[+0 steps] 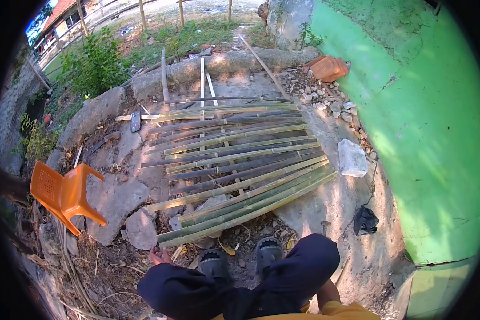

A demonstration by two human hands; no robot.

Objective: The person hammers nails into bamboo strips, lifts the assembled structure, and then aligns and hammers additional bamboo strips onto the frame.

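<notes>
Green and dark, saw bamboo slats (245, 215) already laid over crosspieces (202, 80), gaps uneven, left hand (160, 256) by nearest slat's end (165, 242), couldn't tell its grip, right hand hidden.

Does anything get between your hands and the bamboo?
Nothing visible by the left hand: it's right at the nearest bamboo strip's end. The right knee is between the right forearm and the bamboo.

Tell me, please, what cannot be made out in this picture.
- Head view: right hand, hidden behind the dark trouser leg.
- Head view: whether the bare left hand grips the nearest green bamboo pole; too small.
- Head view: what the black plastic bag holds, hidden by folds.
</notes>
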